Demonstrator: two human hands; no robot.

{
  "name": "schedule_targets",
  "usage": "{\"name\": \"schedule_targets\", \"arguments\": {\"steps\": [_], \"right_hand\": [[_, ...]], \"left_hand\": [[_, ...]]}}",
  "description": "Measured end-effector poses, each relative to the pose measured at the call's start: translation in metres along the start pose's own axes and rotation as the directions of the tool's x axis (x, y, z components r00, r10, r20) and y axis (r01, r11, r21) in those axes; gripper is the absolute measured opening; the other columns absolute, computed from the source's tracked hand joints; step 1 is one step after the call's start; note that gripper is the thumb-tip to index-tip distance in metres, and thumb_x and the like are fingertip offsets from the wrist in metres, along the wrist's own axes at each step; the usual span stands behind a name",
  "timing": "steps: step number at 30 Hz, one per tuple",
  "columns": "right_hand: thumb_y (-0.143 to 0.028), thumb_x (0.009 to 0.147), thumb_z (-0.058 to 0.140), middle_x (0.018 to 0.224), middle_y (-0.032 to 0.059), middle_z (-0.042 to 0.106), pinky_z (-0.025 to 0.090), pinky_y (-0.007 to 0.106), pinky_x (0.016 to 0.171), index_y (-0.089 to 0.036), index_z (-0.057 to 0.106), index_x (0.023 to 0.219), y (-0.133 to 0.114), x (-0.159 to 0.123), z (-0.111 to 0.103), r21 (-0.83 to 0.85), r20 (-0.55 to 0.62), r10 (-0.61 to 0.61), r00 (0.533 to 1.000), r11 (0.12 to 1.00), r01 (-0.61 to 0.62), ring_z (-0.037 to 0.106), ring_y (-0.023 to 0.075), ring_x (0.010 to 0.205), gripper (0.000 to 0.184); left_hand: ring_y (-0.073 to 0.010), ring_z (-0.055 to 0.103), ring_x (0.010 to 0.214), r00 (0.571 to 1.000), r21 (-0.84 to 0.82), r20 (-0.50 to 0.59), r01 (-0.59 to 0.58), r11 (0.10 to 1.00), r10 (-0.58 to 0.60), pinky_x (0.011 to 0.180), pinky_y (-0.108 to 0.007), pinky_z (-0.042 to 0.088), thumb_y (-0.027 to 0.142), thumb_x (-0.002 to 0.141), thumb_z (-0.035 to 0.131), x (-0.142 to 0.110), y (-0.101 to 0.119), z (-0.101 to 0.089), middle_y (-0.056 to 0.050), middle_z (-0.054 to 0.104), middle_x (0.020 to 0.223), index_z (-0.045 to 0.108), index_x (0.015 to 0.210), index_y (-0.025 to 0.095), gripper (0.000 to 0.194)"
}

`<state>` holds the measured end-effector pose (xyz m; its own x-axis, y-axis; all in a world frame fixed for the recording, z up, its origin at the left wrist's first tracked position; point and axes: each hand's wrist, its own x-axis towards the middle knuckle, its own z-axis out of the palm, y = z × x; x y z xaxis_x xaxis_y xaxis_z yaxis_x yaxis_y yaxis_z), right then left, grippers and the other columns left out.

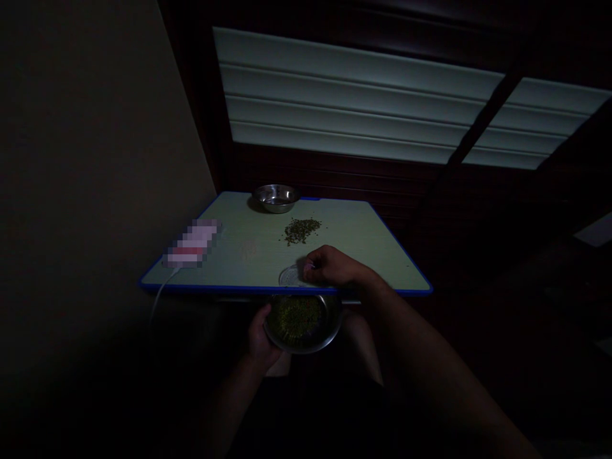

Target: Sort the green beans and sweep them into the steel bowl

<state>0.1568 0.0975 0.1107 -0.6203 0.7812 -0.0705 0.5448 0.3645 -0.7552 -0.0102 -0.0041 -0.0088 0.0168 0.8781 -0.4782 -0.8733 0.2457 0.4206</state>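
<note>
Left hand [261,335]: you're clamped on the steel bowl [331,319]; tilting could spill seeds [295,319].
Right hand [326,265]: curled; can't tell what you hold.

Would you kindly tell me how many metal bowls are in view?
2: one bowl stands near the far edge of the table; the second bowl is in the left hand, below the near edge. Darkness may hide others.

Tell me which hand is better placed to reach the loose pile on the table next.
Probably the right hand: it is over the table, close to the loose pile. The left hand is farther away, holding a metal bowl by the near edge.
</note>
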Motion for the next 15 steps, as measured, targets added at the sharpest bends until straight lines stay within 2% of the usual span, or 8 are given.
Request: {"name": "schedule_targets", "arguments": {"steps": [5, 10, 15], "right_hand": [[-0.024, 0.069, 0.062, 0.068, 0.001, 0.064, 0.04, 0.022, 0.06, -0.013, 0.068, 0.073, 0.0012, -0.0006, 0.0003, 0.054, 0.002, -0.021, 1.0, 0.998, 0.021, 0.053, 0.0101, 0.062, 0.014], [-0.027, 0.069, 0.063, 0.066, 0.0001, 0.062, 0.04, 0.022, 0.059, -0.012, 0.067, 0.074, 0.0019, -0.0024, 0.0002, 0.132, 0.016, -0.019, 1.0, 0.991, 0.017, 0.05, 0.0092, 0.059, 0.016], [-0.026, 0.067, 0.064, 0.064, -0.0011, 0.059, 0.039, 0.022, 0.058, -0.013, 0.064, 0.07, -0.0003, -0.0054, 0.0011, 0.178, 0.016, -0.019, 1.0, 0.984, 0.016, 0.048, 0.0085, 0.058, 0.014]], "left_hand": [[-0.0249, 0.072, 0.077, 1.0, -0.022, -0.012, 0.006, 1.0, -0.006, 0.085, -0.042, 0.053, 0.026, 0.078, 0.054, 0.0009, -0.0007, -0.0005, -0.008, 0.077, 0.077, 0.073, 0.082, 0.015, 0.022], [-0.0269, 0.071, 0.085, 1.0, -0.028, 0.014, -0.004, 1.0, 0.005, 0.091, -0.045, 0.051, 0.026, 0.078, 0.055, 0.0019, -0.0016, -0.0007, -0.008, 0.077, 0.079, 0.073, 0.085, 0.015, 0.022], [-0.0254, 0.071, 0.082, 1.0, -0.004, -0.027, -0.008, 1.0, 0.008, 0.09, -0.043, 0.051, 0.025, 0.08, 0.053, 0.0009, -0.0013, 0.0015, -0.008, 0.077, 0.079, 0.073, 0.083, 0.014, 0.023]]}}
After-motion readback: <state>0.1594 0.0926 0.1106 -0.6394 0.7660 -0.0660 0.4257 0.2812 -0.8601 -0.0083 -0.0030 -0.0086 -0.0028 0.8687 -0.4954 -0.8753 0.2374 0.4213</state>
